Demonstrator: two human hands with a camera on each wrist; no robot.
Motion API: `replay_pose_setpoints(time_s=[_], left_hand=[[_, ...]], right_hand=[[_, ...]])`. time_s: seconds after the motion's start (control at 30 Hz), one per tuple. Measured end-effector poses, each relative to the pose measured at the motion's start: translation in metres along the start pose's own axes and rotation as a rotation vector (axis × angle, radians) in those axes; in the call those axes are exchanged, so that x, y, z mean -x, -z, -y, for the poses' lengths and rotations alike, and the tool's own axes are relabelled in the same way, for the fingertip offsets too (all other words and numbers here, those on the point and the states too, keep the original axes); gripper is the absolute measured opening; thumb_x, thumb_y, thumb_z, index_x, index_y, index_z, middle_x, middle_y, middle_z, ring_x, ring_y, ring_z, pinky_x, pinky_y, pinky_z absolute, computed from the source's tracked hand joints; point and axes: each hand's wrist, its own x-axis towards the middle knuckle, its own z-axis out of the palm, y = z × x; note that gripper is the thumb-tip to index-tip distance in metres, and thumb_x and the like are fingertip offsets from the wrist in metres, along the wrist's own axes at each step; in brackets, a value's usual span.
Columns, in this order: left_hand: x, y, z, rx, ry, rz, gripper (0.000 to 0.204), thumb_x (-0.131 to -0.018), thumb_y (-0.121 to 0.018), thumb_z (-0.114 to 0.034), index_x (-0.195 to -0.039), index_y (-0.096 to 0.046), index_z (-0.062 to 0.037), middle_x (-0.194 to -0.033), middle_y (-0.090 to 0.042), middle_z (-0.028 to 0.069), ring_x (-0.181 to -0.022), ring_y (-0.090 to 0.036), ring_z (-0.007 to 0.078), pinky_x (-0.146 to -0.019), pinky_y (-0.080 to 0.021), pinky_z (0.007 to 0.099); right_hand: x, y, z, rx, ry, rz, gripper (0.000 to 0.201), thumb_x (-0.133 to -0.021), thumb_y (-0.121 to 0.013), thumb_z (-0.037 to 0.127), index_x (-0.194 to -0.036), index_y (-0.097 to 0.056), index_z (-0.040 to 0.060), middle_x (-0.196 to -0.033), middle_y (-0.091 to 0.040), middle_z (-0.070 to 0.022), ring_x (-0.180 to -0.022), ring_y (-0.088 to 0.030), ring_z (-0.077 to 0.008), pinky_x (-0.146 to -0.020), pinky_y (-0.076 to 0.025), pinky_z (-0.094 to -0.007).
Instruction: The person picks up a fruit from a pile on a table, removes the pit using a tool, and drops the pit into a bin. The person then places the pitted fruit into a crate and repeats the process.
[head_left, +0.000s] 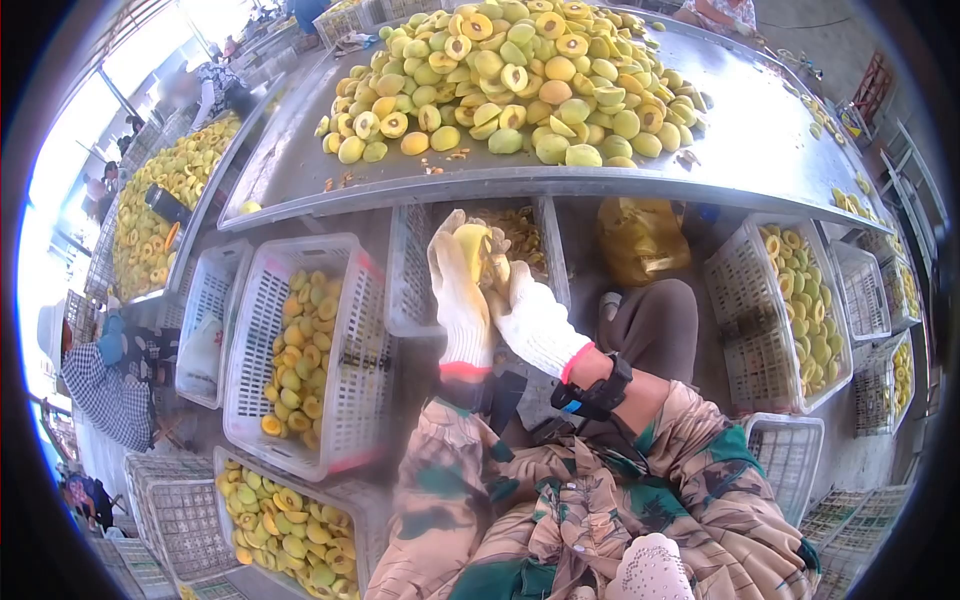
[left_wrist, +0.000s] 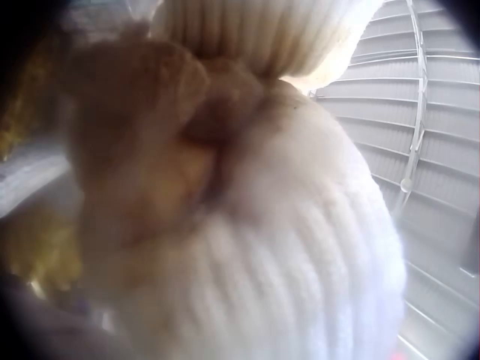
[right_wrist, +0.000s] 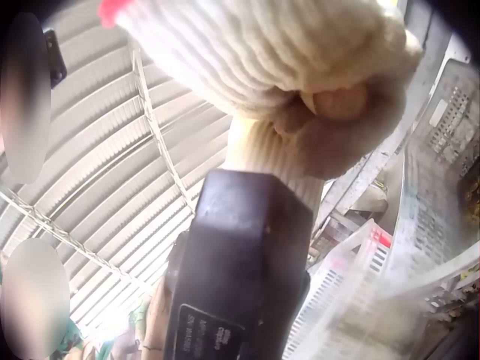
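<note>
Both hands wear white knitted gloves with stained fingers and meet just in front of the table edge. My left hand (head_left: 457,300) grips a yellow-green stone fruit (head_left: 472,242), its palm side toward the other hand. Close against the fruit, my right hand (head_left: 528,308) has its fingers curled round a slim tool; a round, wooden-looking handle end (right_wrist: 343,103) pokes out of the fist in the right wrist view. The tool's working end is hidden between the gloves. Beneath the hands stands a pale plastic crate (head_left: 408,290) with brownish pits and scraps (head_left: 522,238) inside.
A metal table (head_left: 290,165) ahead bears a big heap of whole and halved fruit (head_left: 520,75). Crates of fruit halves stand at left (head_left: 245,400), lower left (head_left: 290,520) and right (head_left: 745,330). A golden bag (head_left: 640,240) lies under the table, near my knee.
</note>
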Motion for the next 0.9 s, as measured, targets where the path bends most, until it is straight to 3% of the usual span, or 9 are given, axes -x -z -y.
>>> replay_pose_setpoints(time_s=[0.27,0.37,0.47,0.57,0.67,0.73,0.83,0.87,0.9], left_hand=[[0.010,-0.014,-0.012,0.276,0.103,-0.026,0.058,-0.104,-0.040,-0.053,-0.136,-0.044,-0.0055,-0.104,-0.061,0.0107,-0.091,-0.062,0.0247,-0.080,-0.053,0.0384],[0.010,-0.013,-0.011,0.234,0.086,-0.030,0.059,-0.103,-0.040,-0.055,-0.134,-0.045,-0.0054,-0.104,-0.061,0.0105,-0.091,-0.062,0.0262,-0.080,-0.053,0.0394],[0.008,-0.009,-0.008,0.263,0.082,-0.026,0.060,-0.101,-0.046,-0.055,-0.133,-0.043,-0.0044,-0.101,-0.062,0.0141,-0.089,-0.063,0.0292,-0.082,-0.055,0.0433],[0.007,-0.002,-0.007,0.267,0.157,0.045,0.056,-0.102,-0.045,-0.052,-0.128,-0.047,-0.0029,-0.097,-0.062,0.0140,-0.086,-0.063,0.0285,-0.080,-0.055,0.0421],[0.004,0.002,-0.011,0.268,0.376,-0.007,0.053,-0.103,-0.045,-0.051,-0.122,-0.053,-0.0017,-0.094,-0.062,0.0138,-0.082,-0.063,0.0282,-0.078,-0.055,0.0402],[0.003,0.002,-0.011,0.029,0.309,-0.015,0.053,-0.103,-0.045,-0.051,-0.118,-0.056,-0.0013,-0.094,-0.062,0.0137,-0.080,-0.063,0.0278,-0.076,-0.055,0.0391],[0.006,-0.003,-0.015,-0.241,0.157,-0.006,0.055,-0.103,-0.043,-0.051,-0.118,-0.058,0.0002,-0.090,-0.063,0.0138,-0.079,-0.064,0.0255,-0.074,-0.054,0.0373],[0.007,-0.005,-0.016,-0.315,0.096,-0.001,0.056,-0.104,-0.042,-0.051,-0.119,-0.058,0.0008,-0.088,-0.064,0.0139,-0.079,-0.064,0.0246,-0.073,-0.054,0.0366],[0.002,-0.001,-0.019,-0.188,0.257,0.033,0.056,-0.103,-0.044,-0.051,-0.117,-0.059,0.0010,-0.089,-0.064,0.0139,-0.079,-0.064,0.0245,-0.073,-0.055,0.0365]], right_hand=[[0.004,-0.001,-0.002,-0.021,0.018,-0.014,0.040,-0.095,-0.053,0.030,-0.125,-0.047,0.0038,-0.099,-0.068,-0.0263,-0.089,-0.067,-0.0450,-0.081,-0.053,-0.0511],[0.004,-0.001,0.001,0.013,0.022,-0.020,0.042,-0.095,-0.053,0.030,-0.126,-0.047,0.0036,-0.099,-0.068,-0.0260,-0.089,-0.067,-0.0446,-0.081,-0.053,-0.0508],[0.004,0.000,-0.001,0.034,0.043,-0.008,0.042,-0.094,-0.054,0.031,-0.125,-0.047,0.0031,-0.095,-0.068,-0.0258,-0.087,-0.067,-0.0451,-0.077,-0.054,-0.0514],[0.003,-0.004,-0.008,0.060,0.058,-0.013,0.043,-0.092,-0.057,0.033,-0.121,-0.045,0.0025,-0.091,-0.068,-0.0264,-0.082,-0.067,-0.0467,-0.071,-0.053,-0.0528],[0.003,-0.005,-0.014,0.067,0.048,-0.006,0.043,-0.093,-0.056,0.033,-0.121,-0.046,0.0018,-0.092,-0.068,-0.0276,-0.084,-0.067,-0.0467,-0.071,-0.053,-0.0528],[0.005,-0.008,-0.016,0.047,0.037,-0.001,0.042,-0.094,-0.056,0.032,-0.120,-0.046,0.0019,-0.093,-0.067,-0.0291,-0.086,-0.066,-0.0473,-0.072,-0.053,-0.0529],[0.007,-0.014,-0.020,0.007,0.110,-0.084,0.038,-0.093,-0.058,0.031,-0.115,-0.049,0.0018,-0.086,-0.069,-0.0224,-0.075,-0.070,-0.0378,-0.065,-0.055,-0.0453],[0.008,-0.009,-0.021,-0.102,0.084,0.039,0.038,-0.094,-0.057,0.030,-0.116,-0.050,0.0002,-0.087,-0.069,-0.0211,-0.076,-0.070,-0.0360,-0.068,-0.055,-0.0440],[0.009,0.003,-0.018,-0.210,0.058,0.165,0.038,-0.094,-0.056,0.029,-0.116,-0.052,-0.0015,-0.088,-0.069,-0.0197,-0.078,-0.070,-0.0341,-0.071,-0.054,-0.0426]])
